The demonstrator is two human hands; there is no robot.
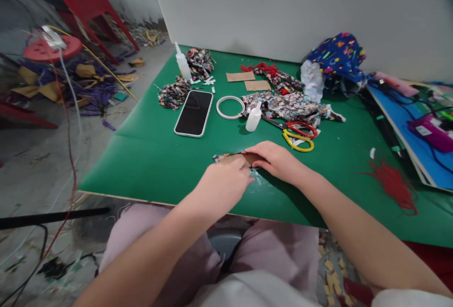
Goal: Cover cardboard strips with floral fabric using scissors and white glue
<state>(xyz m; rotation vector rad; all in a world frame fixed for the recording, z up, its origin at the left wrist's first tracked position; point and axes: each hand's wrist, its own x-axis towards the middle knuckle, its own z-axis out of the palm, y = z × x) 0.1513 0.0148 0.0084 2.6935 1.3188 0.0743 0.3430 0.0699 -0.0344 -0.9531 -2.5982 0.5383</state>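
Near the table's front edge, both my hands are on a small strip of brown cardboard [252,158] lying over a scrap of floral fabric [216,158]. My left hand [228,179] is closed, its curled fingers pressing on the cardboard's left part and covering most of it. From the right, my right hand [278,161] pinches the cardboard's other end between thumb and fingers. A shiny smear shows on the table just below. Just beyond my hands stand a small white glue bottle [253,118] and scissors [299,140] with one red and one yellow handle.
On the green table [141,165] lie a phone [194,113], a white ring [230,107], cardboard pieces [240,76], floral fabric [290,106] and a taller bottle [182,63]. Red threads [394,182] and a blue folder [399,132] are at the right. A wall stands behind.
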